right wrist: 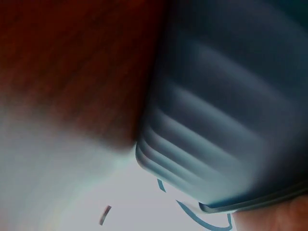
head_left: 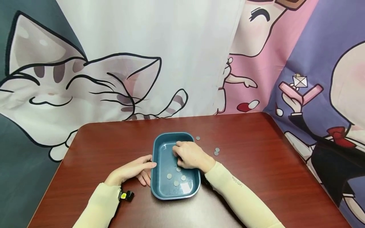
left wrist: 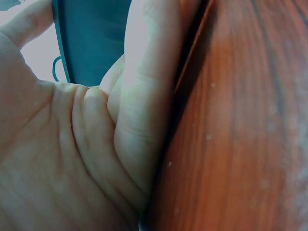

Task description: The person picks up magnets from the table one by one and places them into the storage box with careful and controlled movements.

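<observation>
A teal tray (head_left: 154, 148) sits mid-table and holds several silver coins (head_left: 176, 183) near its front end. My right hand (head_left: 180, 161) is inside the tray, knuckles up and fingers curled down toward the floor beside a coin (head_left: 178, 169). The fingertips are hidden, so whether they pinch anything cannot be told. My left hand (head_left: 144, 172) lies on the table against the tray's left wall, forefinger touching the rim. In the left wrist view its fingers (left wrist: 139, 110) lie loosely curled on the wood next to the tray (left wrist: 91, 38). The right wrist view shows only the tray's blurred outer wall (right wrist: 226, 120).
Three loose coins lie on the red-brown table (head_left: 256, 164) right of the tray: one (head_left: 197, 138) by its far corner, two (head_left: 216, 151) further right. A small black and yellow device (head_left: 126, 195) sits at my left wrist. A cartoon-printed curtain hangs behind the table.
</observation>
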`<state>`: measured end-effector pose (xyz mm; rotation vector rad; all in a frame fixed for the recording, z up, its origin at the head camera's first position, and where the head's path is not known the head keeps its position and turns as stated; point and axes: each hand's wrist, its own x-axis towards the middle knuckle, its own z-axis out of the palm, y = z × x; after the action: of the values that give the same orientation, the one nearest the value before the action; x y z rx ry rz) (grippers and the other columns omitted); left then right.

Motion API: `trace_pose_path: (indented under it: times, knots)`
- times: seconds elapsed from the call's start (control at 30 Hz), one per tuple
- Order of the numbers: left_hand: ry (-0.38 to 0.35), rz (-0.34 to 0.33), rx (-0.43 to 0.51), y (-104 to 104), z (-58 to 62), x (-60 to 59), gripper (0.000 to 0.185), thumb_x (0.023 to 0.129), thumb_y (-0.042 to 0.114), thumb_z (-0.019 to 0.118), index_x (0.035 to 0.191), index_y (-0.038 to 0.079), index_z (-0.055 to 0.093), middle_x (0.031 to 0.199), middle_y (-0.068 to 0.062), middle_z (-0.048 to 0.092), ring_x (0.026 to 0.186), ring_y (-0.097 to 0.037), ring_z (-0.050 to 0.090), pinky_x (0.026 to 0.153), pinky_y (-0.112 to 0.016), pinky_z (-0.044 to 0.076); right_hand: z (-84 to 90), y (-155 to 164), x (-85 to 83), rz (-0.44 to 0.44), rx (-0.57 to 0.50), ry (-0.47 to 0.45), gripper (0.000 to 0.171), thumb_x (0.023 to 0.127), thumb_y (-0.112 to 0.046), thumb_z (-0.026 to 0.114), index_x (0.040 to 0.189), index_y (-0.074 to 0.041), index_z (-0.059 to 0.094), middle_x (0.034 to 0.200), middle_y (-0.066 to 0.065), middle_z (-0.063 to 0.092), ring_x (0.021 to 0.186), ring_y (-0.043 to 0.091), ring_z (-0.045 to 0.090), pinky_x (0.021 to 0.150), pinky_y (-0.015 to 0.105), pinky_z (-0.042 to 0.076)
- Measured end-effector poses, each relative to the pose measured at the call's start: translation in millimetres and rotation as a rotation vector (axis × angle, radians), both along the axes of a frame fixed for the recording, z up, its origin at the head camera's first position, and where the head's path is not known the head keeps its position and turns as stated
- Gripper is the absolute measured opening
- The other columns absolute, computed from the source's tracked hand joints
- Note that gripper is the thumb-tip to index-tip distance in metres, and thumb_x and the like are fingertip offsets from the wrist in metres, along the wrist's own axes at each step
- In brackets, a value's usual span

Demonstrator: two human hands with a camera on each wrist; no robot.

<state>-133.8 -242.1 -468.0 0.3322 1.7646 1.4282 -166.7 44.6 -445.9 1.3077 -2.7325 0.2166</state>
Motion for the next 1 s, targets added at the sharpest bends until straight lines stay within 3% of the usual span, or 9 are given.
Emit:
trace_pose_path:
  times: [0.4,1.0]
  knots:
    - [-0.020,-0.012,-0.006,-2.5,-1.1,-3.6,0.055,0.108,0.040,0.052,0.150,0.007,0.038,0.093,-0.022,0.078,0.076,-0.032,0.079,0.065,-0.038,0.064,-4.6,-0.6,-1.4,-0.031,0.059,0.042,0.016,0.077,-0.019,0.077,0.081,-0.020,0.061,0.077,-0.004,0.057,0.069,0.015,0.059,0.063,0.032,0.050]
    - [-0.023,-0.009,0.018,-2.1,-1.6,-0.1,0.058,0.109,0.037,0.051,0.153,0.004,0.034,0.093,-0.025,0.078,0.075,-0.032,0.079,0.066,-0.038,0.065,-4.9,-1.0,1.1,-0.034,0.107,0.040,0.015,0.079,-0.020,0.077,0.082,-0.021,0.062,0.079,-0.004,0.058,0.073,0.015,0.063,0.066,0.033,0.052]
